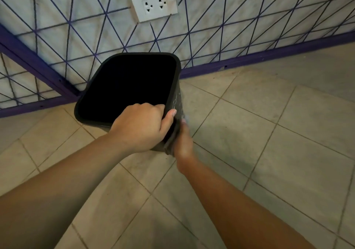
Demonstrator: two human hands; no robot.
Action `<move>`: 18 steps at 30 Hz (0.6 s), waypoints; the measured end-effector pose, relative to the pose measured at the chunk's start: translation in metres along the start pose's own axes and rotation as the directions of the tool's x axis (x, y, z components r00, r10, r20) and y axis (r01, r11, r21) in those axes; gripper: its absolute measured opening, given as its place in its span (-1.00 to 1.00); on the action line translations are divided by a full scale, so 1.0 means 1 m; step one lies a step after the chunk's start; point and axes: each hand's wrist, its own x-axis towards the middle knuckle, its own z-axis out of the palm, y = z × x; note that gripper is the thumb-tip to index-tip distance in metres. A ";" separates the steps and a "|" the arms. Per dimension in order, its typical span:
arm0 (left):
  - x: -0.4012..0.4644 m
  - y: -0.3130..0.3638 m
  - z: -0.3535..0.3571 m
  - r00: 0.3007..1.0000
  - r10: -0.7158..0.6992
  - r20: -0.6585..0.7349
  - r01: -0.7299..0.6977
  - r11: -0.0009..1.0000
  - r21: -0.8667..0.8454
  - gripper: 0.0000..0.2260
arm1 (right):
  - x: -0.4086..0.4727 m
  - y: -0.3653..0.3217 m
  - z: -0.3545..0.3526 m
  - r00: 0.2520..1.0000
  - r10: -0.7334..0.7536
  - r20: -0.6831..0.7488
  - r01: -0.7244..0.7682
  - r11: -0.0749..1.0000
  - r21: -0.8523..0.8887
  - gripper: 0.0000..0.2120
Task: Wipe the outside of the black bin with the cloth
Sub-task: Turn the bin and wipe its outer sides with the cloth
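Note:
The black bin [173, 69] stands on the tiled floor in a corner, its dark open mouth facing up at me. My left hand [140, 126] grips its near right rim, fingers curled inside and thumb on the outer wall. My right hand [183, 143] holds a dark grey cloth [170, 143] against the bin's right outer side, below the rim. Pale smears show on that wall above the cloth. Most of the cloth is hidden between my hands and the bin.
A white wall with a purple line pattern and purple skirting [269, 56] runs behind the bin. A white double socket [153, 3] sits on the wall above it. Beige floor tiles [269, 133] spread to the right and toward me.

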 end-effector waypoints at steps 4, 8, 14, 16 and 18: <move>0.008 -0.006 0.000 0.998 0.051 0.036 -0.050 0.998 -0.033 -0.60 | 0.042 0.034 0.031 0.999 0.033 -0.036 -0.023 0.971 0.239 0.11; 0.011 -0.013 -0.002 0.998 0.056 0.029 -0.055 0.997 -0.048 -0.59 | 0.086 0.066 0.034 0.993 0.082 -0.088 -0.054 0.958 0.282 0.11; 0.015 -0.022 0.001 0.998 0.060 0.014 -0.058 0.994 -0.093 -0.54 | 0.060 0.045 0.049 0.993 0.060 -0.104 -0.039 0.980 0.195 -0.08; 0.015 -0.023 0.001 0.998 0.066 0.018 -0.064 0.993 -0.104 -0.53 | 0.042 0.038 0.050 0.995 0.036 -0.092 -0.018 0.981 0.191 -0.07; 0.016 -0.023 0.001 0.997 0.072 0.014 -0.070 0.992 -0.108 -0.52 | 0.052 0.037 0.046 0.988 0.033 -0.152 -0.001 0.979 0.206 0.01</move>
